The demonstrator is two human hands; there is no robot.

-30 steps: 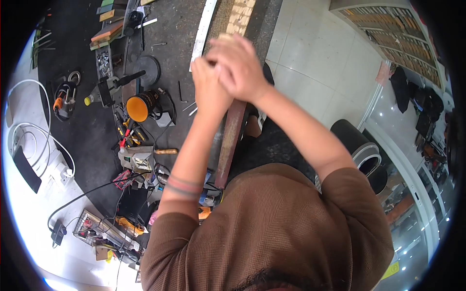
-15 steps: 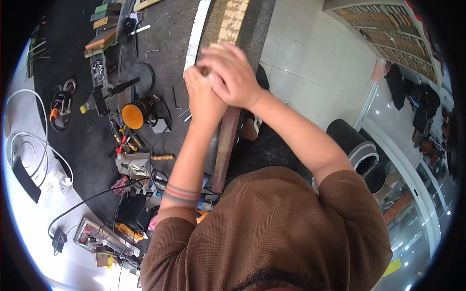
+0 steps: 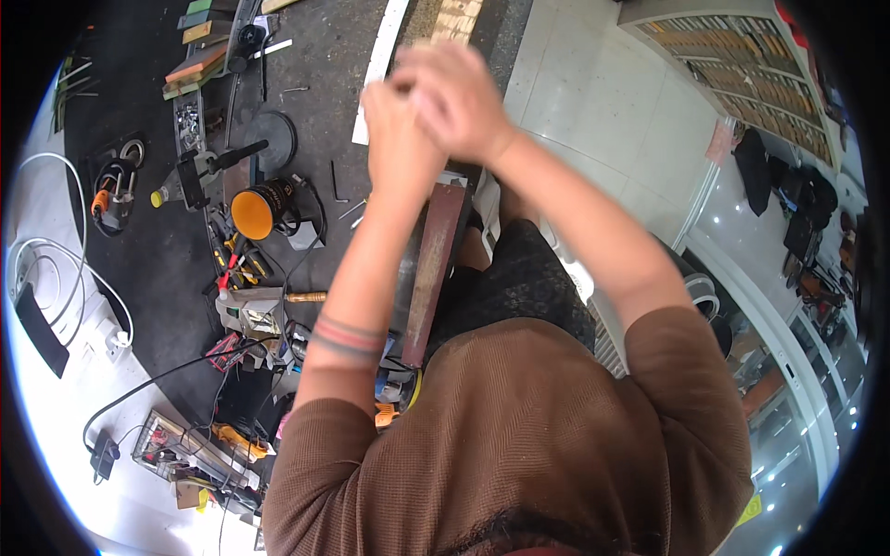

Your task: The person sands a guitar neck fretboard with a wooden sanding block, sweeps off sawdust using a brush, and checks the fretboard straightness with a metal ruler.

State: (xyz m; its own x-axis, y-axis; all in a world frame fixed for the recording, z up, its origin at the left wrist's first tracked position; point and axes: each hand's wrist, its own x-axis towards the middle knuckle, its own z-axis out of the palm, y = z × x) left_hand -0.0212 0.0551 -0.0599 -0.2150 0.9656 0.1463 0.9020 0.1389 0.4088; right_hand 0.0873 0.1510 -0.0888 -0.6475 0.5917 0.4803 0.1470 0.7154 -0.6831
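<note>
My left hand [image 3: 400, 134] is closed in a fist over a long work strip, its fingertips turned away from view. Pressed against it from the right, my right hand [image 3: 459, 97] is curled and blurred by motion. Whatever the two hands grip is hidden between and under them. Beyond them runs a light wooden strip [image 3: 456, 20] with a dark mottled band alongside. A white straight strip [image 3: 380, 69] lies just left of my hands. Below my wrists, a worn reddish-brown bar [image 3: 432, 269] extends toward my body.
On the dark bench to the left are a black mug [image 3: 255, 213] with an orange inside, a hammer [image 3: 278, 296], a phone holder [image 3: 195, 181], a hex key [image 3: 336, 183] and coiled cables. Wood blocks [image 3: 197, 65] are stacked farther back. Pale floor tiles [image 3: 593, 120] lie right of the bench.
Both hands have slid together away from me along the strip, and my arms have stretched out. More of the reddish-brown bar's far end and of my legs now shows.
</note>
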